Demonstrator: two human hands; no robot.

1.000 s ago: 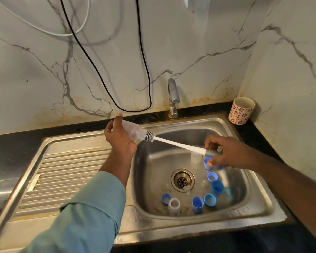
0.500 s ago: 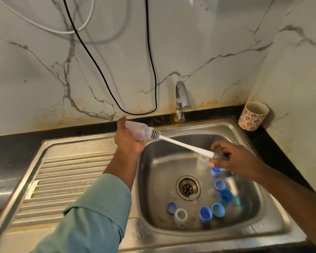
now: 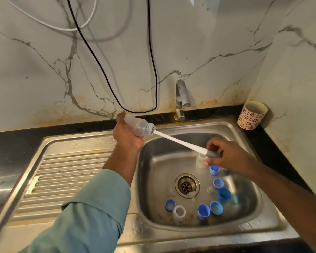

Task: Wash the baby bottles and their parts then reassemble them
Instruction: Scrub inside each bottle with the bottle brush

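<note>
My left hand (image 3: 125, 136) grips a clear baby bottle (image 3: 138, 126) held sideways over the sink's left rim, its mouth pointing right. A bottle brush (image 3: 179, 141) with a long white shaft has its bristle head in the bottle's mouth. My right hand (image 3: 226, 156) pinches the brush's grey handle end above the basin. In the steel sink (image 3: 153, 179) lie several blue rings and caps (image 3: 203, 211), a clear cap (image 3: 179, 213) at the front, another clear piece (image 3: 201, 160) under my right hand and a clear teat (image 3: 192, 195) by the drain (image 3: 187, 185).
The tap (image 3: 181, 99) stands at the back of the sink, with no water running. A flowered cup (image 3: 251, 115) sits on the dark counter at the back right corner. The ribbed drainboard (image 3: 62, 178) lies to the left. A black cable (image 3: 135, 110) hangs down the marble wall.
The bottle and brush stay joined and my grips are unchanged. The view has shifted, so the sink sits lower and further right in the frame.
</note>
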